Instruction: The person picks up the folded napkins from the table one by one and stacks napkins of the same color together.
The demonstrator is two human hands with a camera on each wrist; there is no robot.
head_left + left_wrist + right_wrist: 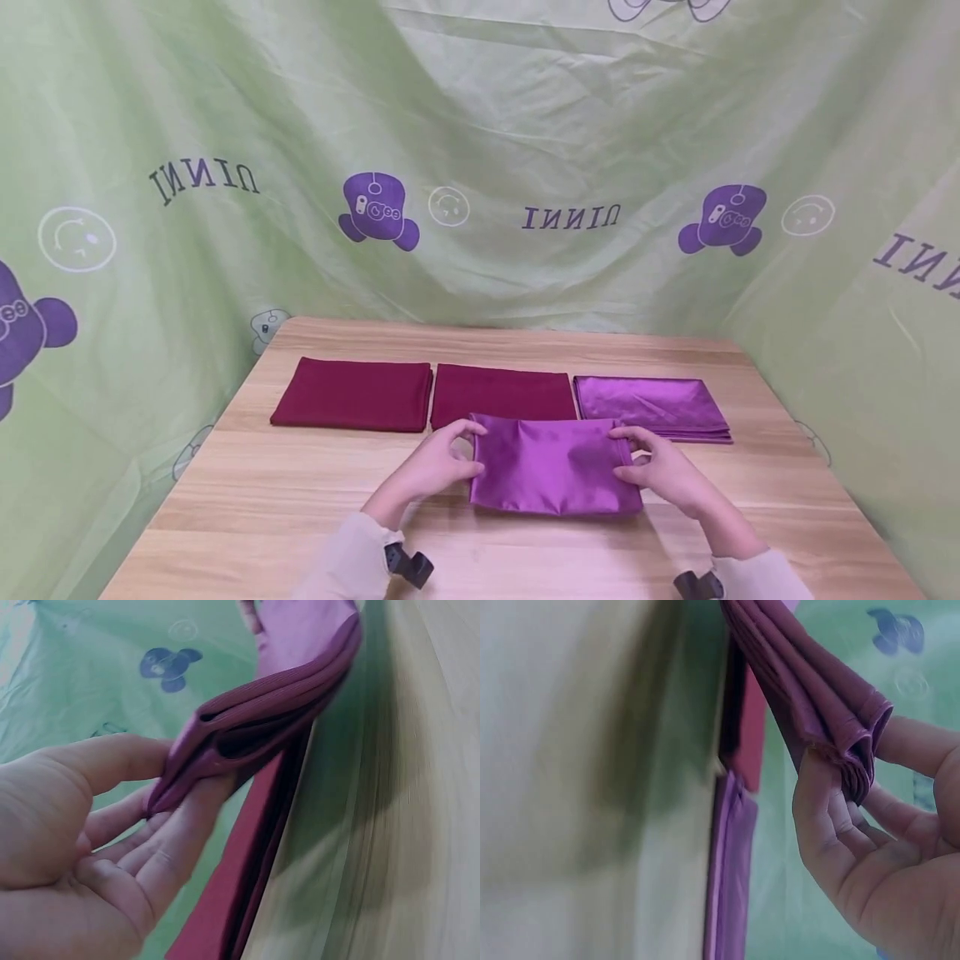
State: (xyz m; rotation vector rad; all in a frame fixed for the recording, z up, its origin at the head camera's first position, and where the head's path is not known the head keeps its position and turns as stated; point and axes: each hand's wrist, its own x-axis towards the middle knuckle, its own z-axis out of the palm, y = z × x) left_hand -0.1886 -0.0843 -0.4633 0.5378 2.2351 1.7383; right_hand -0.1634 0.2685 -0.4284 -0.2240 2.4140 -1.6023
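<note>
A folded shiny purple cloth (555,467) is held up off the table between both hands. My left hand (442,458) pinches its left edge between thumb and fingers; in the left wrist view the stacked folds (255,724) bulge out beside the fingertips. On the opposite edge, my right hand (663,471) pinches the layers, which the right wrist view shows bunched as several pleats (817,697). Behind the held cloth lie two folded dark red cloths, one at the left (352,396) and one in the middle (502,392), the latter partly hidden. Another folded purple cloth (645,404) lies at the right.
The wooden table (247,508) carries the three folded cloths in a row toward its far edge. A green printed curtain (495,275) hangs behind and along both sides. Dark wrist-worn devices (408,565) sit at both sleeves.
</note>
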